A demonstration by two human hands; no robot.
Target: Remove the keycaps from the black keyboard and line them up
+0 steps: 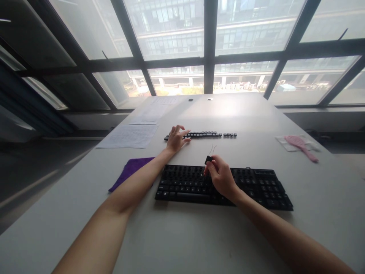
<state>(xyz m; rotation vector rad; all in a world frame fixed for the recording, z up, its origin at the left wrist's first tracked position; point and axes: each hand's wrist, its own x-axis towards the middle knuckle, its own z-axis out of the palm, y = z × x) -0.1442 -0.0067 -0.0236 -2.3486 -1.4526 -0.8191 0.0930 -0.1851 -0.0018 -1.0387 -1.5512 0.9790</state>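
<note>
A black keyboard (251,184) lies on the white table (182,236) in front of me. My right hand (221,177) hovers over its upper middle and pinches a small black keycap puller (209,159) whose two thin wires point up. Farther back, a row of loose black keycaps (212,134) lies in a line. My left hand (176,139) rests on the left end of that row, fingers spread, touching the caps; whether it holds one I cannot tell.
A purple cloth (131,169) lies left of the keyboard, under my left forearm. Printed paper sheets (128,136) sit at the back left. A pink brush (300,146) on a clear bag lies at the right. Large windows stand behind the table.
</note>
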